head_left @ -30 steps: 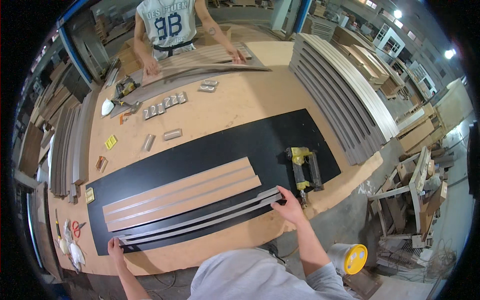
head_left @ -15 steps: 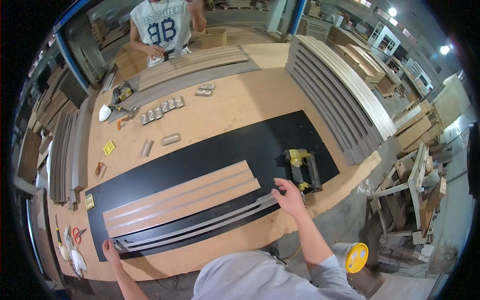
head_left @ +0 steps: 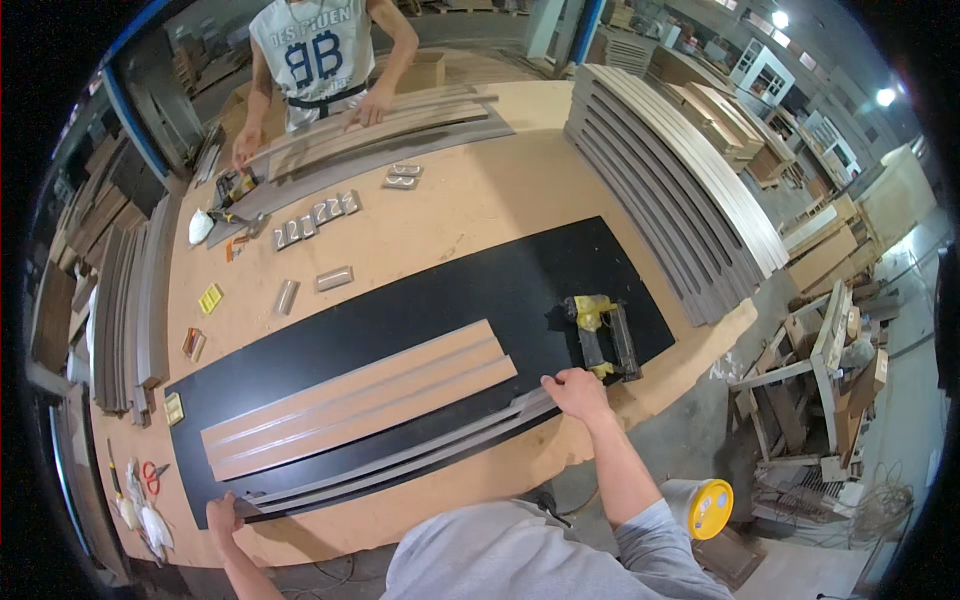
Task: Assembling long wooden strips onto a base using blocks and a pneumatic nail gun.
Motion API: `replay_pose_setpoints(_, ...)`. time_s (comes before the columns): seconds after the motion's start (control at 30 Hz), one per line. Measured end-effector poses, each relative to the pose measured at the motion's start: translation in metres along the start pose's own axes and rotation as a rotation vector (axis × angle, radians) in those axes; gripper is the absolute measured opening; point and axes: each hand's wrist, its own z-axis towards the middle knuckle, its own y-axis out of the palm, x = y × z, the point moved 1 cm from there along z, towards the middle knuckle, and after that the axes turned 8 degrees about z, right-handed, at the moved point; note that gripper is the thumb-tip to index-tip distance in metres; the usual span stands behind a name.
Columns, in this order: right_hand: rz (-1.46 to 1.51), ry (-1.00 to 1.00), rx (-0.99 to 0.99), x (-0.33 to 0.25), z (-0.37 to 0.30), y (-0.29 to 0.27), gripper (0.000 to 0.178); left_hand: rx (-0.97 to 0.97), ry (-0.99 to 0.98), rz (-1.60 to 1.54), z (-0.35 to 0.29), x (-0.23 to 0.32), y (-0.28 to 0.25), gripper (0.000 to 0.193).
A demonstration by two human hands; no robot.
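Observation:
A long, narrow grey board (head_left: 533,402) with a dark slot along its length lies near the front edge of the black sheet (head_left: 520,270). At its left end my left hand (head_left: 225,513) is closed, fingers around the tip. My right hand (head_left: 580,393) grips the right end, thumb and fingers pressed together. Just beyond the board rests a wider tan panel (head_left: 360,397) with pale grey lengthwise stripes. A nail gun (head_left: 595,335) wrapped in yellow and black lies on the sheet, just beyond my right hand.
Slotted grey boards (head_left: 670,190) are stacked at the right; more boards (head_left: 125,300) stand left. Nail strips (head_left: 318,220) lie mid-table, red scissors (head_left: 153,477) at lower left. Across the table a co-worker (head_left: 320,60) handles long strips. A yellow-lidded bucket (head_left: 710,508) stands at lower right.
My right hand's fingers, spread before, have closed on the board's right end. The board looks turned slightly on its long axis. The co-worker's hands have come down onto the far strips, lifting one.

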Motion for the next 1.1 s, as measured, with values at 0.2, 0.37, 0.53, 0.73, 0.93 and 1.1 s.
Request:
replay_pose_setpoints(0.2,0.425,-0.072,0.041,0.045,-0.004,0.004,0.032,0.0,-0.184,-0.484,-0.019,0.065,0.033,0.023)
replay_pose_setpoints(0.37,0.527,-0.056,0.102,0.056,-0.006,0.021,0.029,0.026,-0.072,-0.429,-0.046,0.071,0.035,0.029)
replay_pose_setpoints(0.53,0.446,-0.039,0.06,0.058,-0.006,0.013,0.029,-0.082,-0.042,-0.57,-0.041,0.066,0.029,0.027)
replay_pose_setpoints(0.73,0.483,-0.21,0.166,0.007,0.017,0.003,0.033,0.175,-0.027,-0.387,0.019,0.028,0.02,0.034)
replay_pose_setpoints(0.93,-0.001,-0.077,-0.099,-0.028,0.032,0.024,0.036,0.166,0.06,-0.015,0.04,0.108,0.038,0.041)
replay_pose_setpoints(1.1,0.375,-0.204,0.037,-0.016,0.021,-0.001,0.031,0.256,0.088,-0.37,0.033,0.044,0.001,0.038)
